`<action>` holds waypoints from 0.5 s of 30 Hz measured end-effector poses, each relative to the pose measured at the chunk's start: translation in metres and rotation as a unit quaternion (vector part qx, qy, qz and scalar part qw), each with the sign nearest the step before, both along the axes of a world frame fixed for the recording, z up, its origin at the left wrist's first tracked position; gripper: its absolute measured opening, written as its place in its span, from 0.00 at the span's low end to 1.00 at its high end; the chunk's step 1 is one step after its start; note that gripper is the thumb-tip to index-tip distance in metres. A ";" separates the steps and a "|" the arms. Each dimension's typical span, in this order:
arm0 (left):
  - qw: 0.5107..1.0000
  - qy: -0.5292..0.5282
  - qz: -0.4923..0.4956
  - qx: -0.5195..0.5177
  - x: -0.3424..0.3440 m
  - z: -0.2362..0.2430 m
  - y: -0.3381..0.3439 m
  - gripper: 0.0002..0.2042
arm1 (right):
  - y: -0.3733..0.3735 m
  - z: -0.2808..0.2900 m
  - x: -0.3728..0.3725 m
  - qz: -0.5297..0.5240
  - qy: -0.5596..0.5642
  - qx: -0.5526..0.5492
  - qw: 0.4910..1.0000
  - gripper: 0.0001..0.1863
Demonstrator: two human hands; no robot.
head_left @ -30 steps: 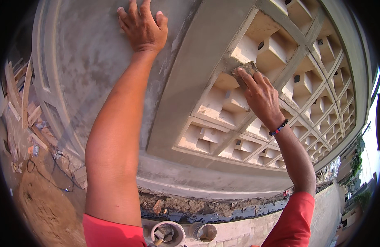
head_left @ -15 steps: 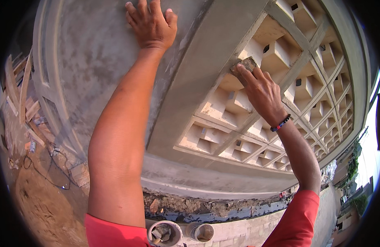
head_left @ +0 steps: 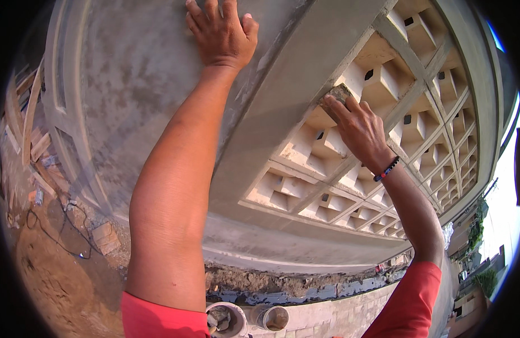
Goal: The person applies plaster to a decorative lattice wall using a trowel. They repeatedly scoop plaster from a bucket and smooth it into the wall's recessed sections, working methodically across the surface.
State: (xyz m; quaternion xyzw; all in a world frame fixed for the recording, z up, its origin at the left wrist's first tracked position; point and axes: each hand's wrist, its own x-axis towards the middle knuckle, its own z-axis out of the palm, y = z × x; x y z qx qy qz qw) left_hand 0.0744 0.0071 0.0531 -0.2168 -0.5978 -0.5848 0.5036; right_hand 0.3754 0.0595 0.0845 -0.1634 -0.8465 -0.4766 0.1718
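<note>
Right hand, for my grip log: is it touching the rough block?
Touching. The head view shows the right hand gripping the rough block, fingers against it.

Bright daylight is flooding this scene, and the sky [head_left: 502,225] is burning out to white over on the right! The pale lattice [head_left: 381,84] is glowing warm on its lit faces while its recesses are sinking into shade. A soft shadow is falling across the grey border [head_left: 288,101], left of the right hand [head_left: 358,127]. Straight edges are bowing, corners are vanishing into black, a blue fringe is tinting the right rim, and distant greenery [head_left: 485,281] is looking soft.
</note>
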 end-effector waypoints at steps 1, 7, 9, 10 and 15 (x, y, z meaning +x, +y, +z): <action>1.000 -0.007 -0.002 -0.010 0.002 0.000 0.000 0.29 | 0.003 -0.001 -0.001 0.003 -0.003 0.011 1.000 0.32; 1.000 -0.006 -0.009 -0.008 -0.001 0.001 -0.003 0.29 | 0.003 0.002 0.046 -0.095 -0.019 -0.014 0.995 0.33; 1.000 0.001 -0.010 0.008 -0.002 0.002 -0.001 0.29 | -0.003 0.007 0.042 -0.042 -0.006 -0.013 0.999 0.34; 1.000 0.005 -0.008 0.013 -0.003 0.001 0.000 0.29 | -0.006 0.007 0.034 -0.012 0.001 -0.015 1.000 0.34; 1.000 0.009 -0.011 0.013 -0.004 0.000 0.001 0.29 | -0.001 0.006 -0.005 -0.010 -0.026 0.035 0.999 0.36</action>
